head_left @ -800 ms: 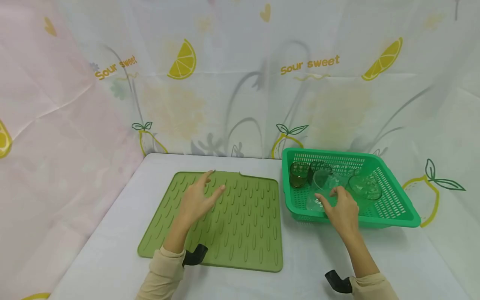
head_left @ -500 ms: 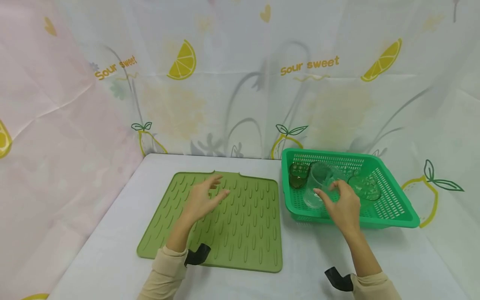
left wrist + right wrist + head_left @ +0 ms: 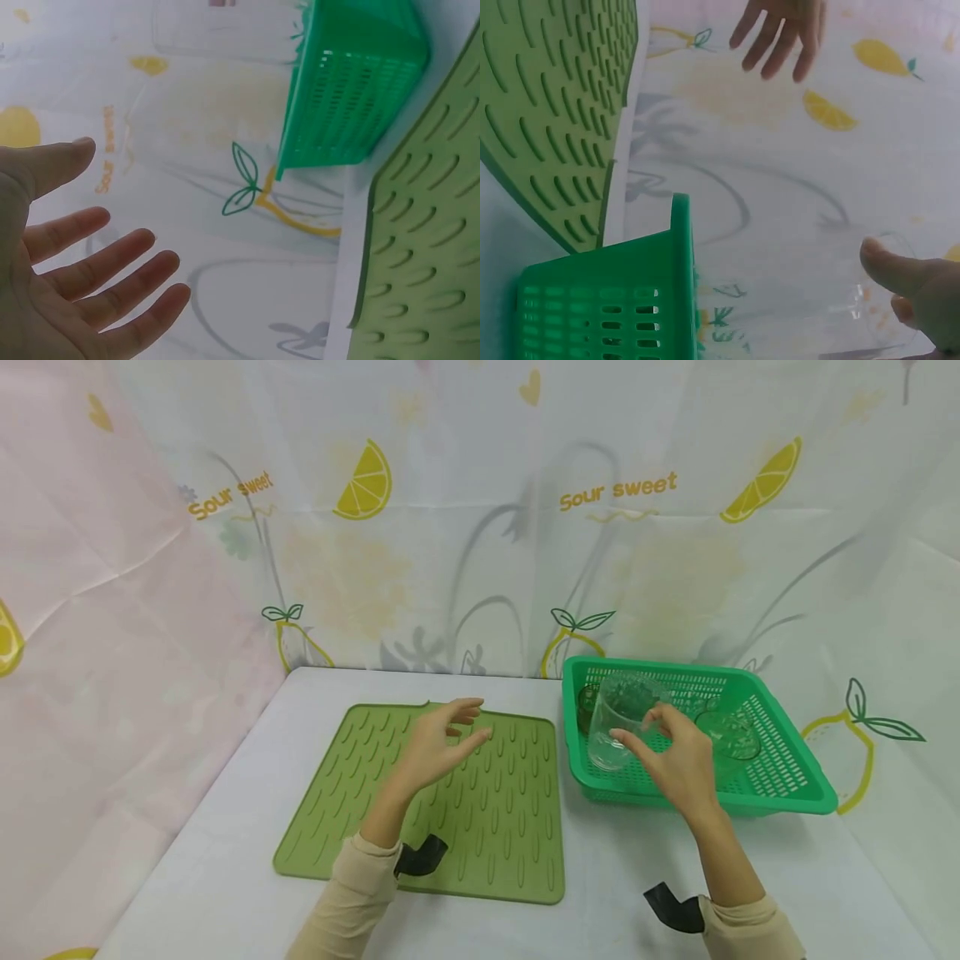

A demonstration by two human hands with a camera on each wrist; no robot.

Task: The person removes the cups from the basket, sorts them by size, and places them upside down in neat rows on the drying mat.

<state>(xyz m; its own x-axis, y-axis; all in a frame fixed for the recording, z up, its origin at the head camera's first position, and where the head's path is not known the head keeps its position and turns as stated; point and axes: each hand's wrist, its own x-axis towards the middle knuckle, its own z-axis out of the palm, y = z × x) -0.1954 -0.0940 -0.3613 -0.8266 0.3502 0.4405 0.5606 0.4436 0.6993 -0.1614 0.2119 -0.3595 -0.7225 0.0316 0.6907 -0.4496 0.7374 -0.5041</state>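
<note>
A clear drinking glass (image 3: pixel 611 731) tilts in my right hand (image 3: pixel 678 760), pinched between thumb and fingers above the left part of the green plastic basket (image 3: pixel 795 777). Printed marks show on the glass's wall in the right wrist view, where my thumb (image 3: pixel 896 270) lies against one end of it. My left hand (image 3: pixel 438 747) hovers over the green ridged mat (image 3: pixel 517 852), fingers spread and holding nothing. In the left wrist view its palm and straight fingers (image 3: pixel 127 296) are in plain sight.
Inside the basket, a brown glass (image 3: pixel 585 706) at the left is partly covered by the raised glass. A clear rounded glass piece (image 3: pixel 727 735) lies at the basket's right. Mat and basket share a white-covered table (image 3: pixel 600 877), backed by a lemon-print curtain (image 3: pixel 465 568).
My right hand has lifted the glass and shifted it left and up within the basket area, tilting it. My left hand has moved right over the mat, toward the basket.
</note>
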